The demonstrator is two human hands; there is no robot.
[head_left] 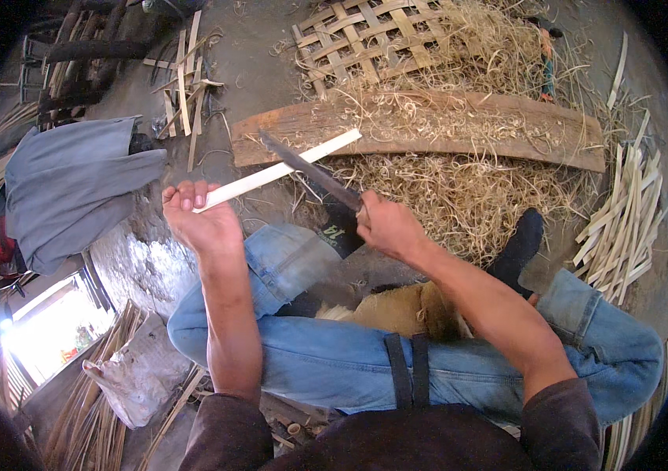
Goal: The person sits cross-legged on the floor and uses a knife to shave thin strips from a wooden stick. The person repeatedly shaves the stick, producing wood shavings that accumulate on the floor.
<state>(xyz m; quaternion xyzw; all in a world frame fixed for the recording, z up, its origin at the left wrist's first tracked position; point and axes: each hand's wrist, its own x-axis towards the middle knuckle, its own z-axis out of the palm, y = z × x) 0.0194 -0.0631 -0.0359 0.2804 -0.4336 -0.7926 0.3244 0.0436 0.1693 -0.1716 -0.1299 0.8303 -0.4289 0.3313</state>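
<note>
My left hand (202, 216) is closed around the lower end of a pale, flat bamboo strip (279, 170), which slants up to the right. In my right hand (389, 226) is the handle of a long, dark-bladed knife (310, 169). Its blade points up and left and crosses the strip near the middle; whether the edge touches the strip I cannot tell. Both are held above my bent legs in blue jeans (326, 353). Beyond them a curved wooden plank (420, 125) lies on the ground, strewn with thin shavings.
Curly shavings (459, 204) cover the ground around the plank. A woven strip lattice (365, 39) lies at the far side. Cut strips are piled (624, 220) at the right. At the left are a grey cloth (75, 188), a whitish sack (141, 373) and more strips (185, 78).
</note>
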